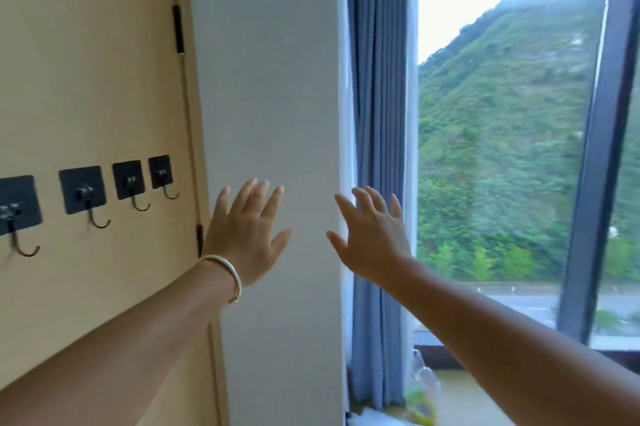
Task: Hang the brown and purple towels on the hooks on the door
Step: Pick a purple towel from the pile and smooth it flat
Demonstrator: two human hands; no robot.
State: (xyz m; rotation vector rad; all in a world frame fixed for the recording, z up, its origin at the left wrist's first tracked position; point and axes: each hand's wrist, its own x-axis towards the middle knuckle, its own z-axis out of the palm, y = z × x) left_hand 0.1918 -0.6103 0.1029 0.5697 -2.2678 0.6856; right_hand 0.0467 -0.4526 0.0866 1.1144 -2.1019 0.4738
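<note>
Up at mid-frame in the head view, both hands are raised with fingers spread wide and straight, holding nothing. The left hand (247, 235), with a pale bangle (227, 271) at the wrist, is in front of the white wall (266, 79), just right of the door's edge. The right hand (372, 238) is beside it, apart, overlapping the blue-grey curtain (379, 79). On the beige door (86, 62) at the left, four black adhesive hooks (129, 183) sit in a row, all bare. Neither towel shows in the frame. At the right, a dark-framed window (595, 148) shows a green hillside (502, 131).
</note>
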